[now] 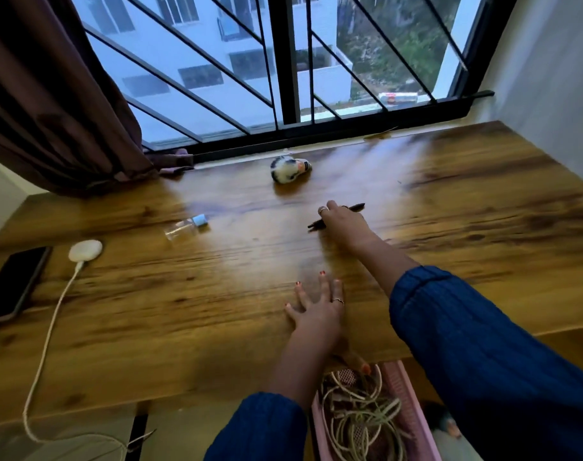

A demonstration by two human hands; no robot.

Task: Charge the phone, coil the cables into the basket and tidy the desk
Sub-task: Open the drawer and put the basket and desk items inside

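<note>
The pen [336,216] lay mid-desk [483,227] under the right hand [341,221], fingers closing on its middle; light, stiff, probably rolls easily. Left hand [316,311] rested flat, fingers spread, holding nothing.

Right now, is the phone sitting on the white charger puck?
No. The phone lies flat at the desk's left edge, with the white charger puck beside its top corner, not under it.
</note>
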